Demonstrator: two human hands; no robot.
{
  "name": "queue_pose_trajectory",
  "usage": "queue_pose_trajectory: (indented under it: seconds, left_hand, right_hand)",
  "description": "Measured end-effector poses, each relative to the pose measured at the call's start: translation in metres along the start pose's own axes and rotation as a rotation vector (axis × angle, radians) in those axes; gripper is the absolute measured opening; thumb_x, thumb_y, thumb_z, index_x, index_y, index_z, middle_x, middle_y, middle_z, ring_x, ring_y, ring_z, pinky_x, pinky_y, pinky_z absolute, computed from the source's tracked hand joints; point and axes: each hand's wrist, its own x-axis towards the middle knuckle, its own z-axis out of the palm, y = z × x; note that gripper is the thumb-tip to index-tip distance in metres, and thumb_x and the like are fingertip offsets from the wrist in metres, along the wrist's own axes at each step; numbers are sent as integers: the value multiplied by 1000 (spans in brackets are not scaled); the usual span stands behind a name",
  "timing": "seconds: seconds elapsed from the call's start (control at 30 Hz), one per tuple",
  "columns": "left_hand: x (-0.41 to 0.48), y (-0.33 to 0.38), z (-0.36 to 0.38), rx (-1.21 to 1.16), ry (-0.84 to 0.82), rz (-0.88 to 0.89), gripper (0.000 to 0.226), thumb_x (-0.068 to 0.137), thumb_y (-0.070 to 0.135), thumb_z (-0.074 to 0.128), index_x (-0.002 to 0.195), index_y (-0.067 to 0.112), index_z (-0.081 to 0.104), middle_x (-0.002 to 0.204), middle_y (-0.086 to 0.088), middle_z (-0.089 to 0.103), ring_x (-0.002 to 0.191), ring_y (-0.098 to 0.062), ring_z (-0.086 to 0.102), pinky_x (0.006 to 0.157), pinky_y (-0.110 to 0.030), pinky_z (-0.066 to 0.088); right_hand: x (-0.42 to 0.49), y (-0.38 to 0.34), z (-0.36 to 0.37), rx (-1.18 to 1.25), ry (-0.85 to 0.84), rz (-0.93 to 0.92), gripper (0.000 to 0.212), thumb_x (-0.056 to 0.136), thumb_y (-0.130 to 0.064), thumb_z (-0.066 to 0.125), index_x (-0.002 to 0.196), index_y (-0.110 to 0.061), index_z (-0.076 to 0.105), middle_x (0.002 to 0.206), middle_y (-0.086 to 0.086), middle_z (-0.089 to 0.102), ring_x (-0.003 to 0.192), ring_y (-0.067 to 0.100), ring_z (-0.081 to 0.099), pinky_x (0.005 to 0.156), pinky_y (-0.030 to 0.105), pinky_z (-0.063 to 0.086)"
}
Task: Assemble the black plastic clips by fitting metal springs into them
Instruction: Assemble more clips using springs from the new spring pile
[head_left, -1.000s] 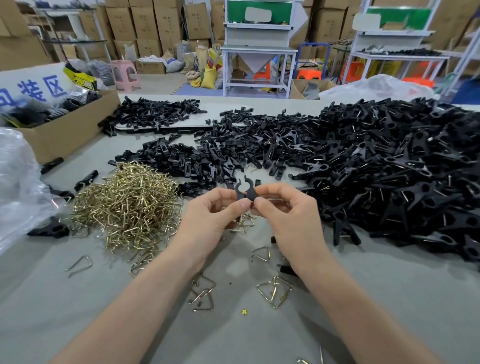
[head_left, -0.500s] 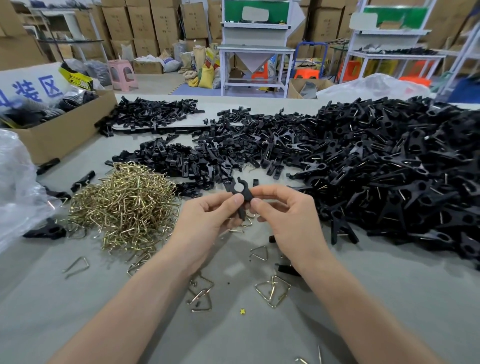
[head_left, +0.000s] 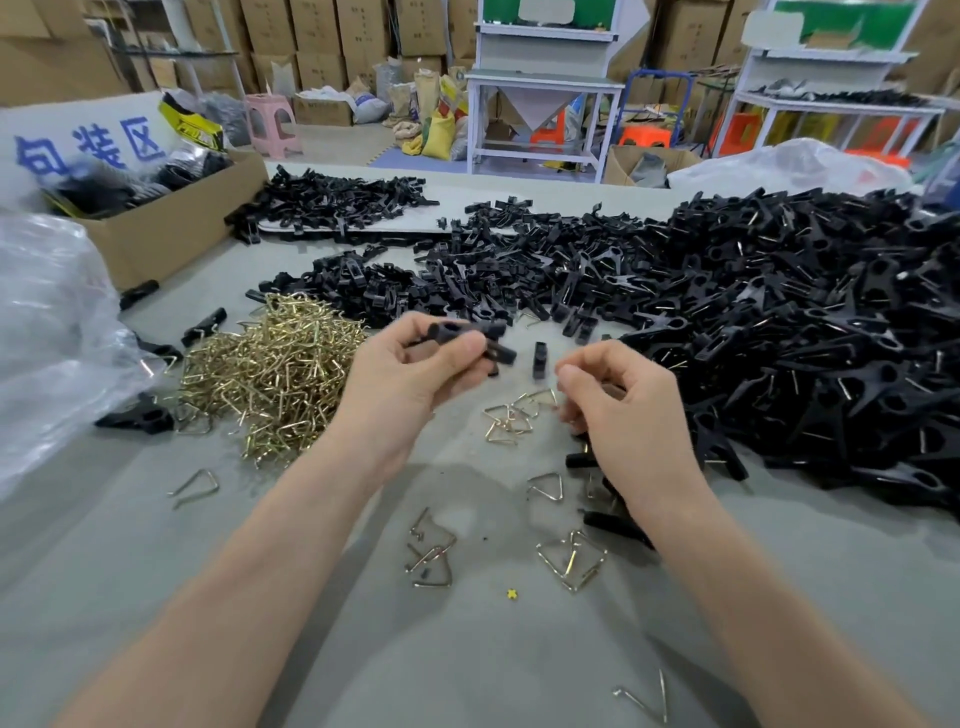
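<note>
My left hand (head_left: 415, 376) pinches clip (head_left: 454, 332); right hand (head_left: 618, 410) curled, hold unclear. Loose pinch: clip halves could slip apart.

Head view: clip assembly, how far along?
Done: large pile of black plastic clips with springs fitted. In hand: left hand grips black clip pieces, no spring visible; right hand looks empty. Left: heap of gold wire springs, pile of springless black halves.

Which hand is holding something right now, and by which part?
The left hand pinches a black clip by its middle, thumb on top, the right end sticking out. The right hand seems empty, fingers loosely curled.
</note>
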Motion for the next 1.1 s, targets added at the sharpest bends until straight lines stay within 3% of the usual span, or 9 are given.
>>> queue_pose_trajectory:
  seconds: [0.07,0.13,0.27,0.37,0.5,0.63,0.73,0.9,1.1]
  left_hand:
    - [3,6,-6,-90,79,68,28,62,7,71,87,5,60,80,-10,74,75,-18,72,65,-17,56]
    - [4,11,-9,-141,107,133,27,62,6,71,87,6,59,79,-8,74,78,-19,72,67,-18,56]
    - [2,26,-14,-188,133,269,26,63,5,71,84,7,56,73,-3,73,75,-16,71,68,-17,55]
    - [1,33,-19,-227,170,283,21,73,-2,69,85,7,54,75,-5,71,76,-17,71,67,-18,55]
    - [2,34,-18,-240,173,284,18,81,-7,65,86,6,54,74,-5,70,75,-17,70,68,-19,56]
    - [1,31,-16,-222,137,264,18,81,-9,64,87,5,54,71,-6,70,71,-17,70,66,-19,56]
    - [0,26,-14,-177,93,245,18,80,-7,66,86,6,55,72,-5,72,73,-18,71,66,-19,56]
    - [1,19,-11,-124,70,233,18,80,-6,68,83,8,57,71,-5,71,76,-19,71,70,-20,56]
    - [0,16,-8,-80,65,210,17,80,-6,69,85,6,58,72,-5,70,77,-18,71,70,-20,56]
  right_hand:
    - [-7,-1,6,-218,-95,-124,12,86,-11,64,79,-19,68,64,-14,62,57,0,53,59,10,41]
    - [-19,-1,19,-395,-262,-240,14,87,-11,64,92,-21,72,83,-11,65,71,-1,54,69,7,37]
    - [-38,1,51,-616,-581,-474,41,94,-22,53,134,-32,52,142,2,44,127,20,36,107,25,22]
    - [-40,3,64,-770,-683,-498,41,100,-40,35,140,-48,35,159,-6,14,144,18,12,114,37,10]
    - [-40,5,70,-787,-687,-498,40,100,-43,34,140,-41,41,153,-18,28,141,16,20,112,35,11]
    - [-33,2,66,-719,-594,-536,21,91,-16,54,109,-15,65,116,-3,61,109,22,48,97,37,35]
    - [-28,1,60,-670,-575,-468,15,88,-8,59,103,-9,62,93,3,57,96,23,50,87,31,37]
    - [-25,4,60,-692,-514,-404,33,95,-20,55,128,-15,58,88,0,42,95,27,49,86,37,42]
    - [-24,4,61,-642,-490,-414,8,91,-10,59,95,-11,67,95,1,49,92,22,50,82,37,44]
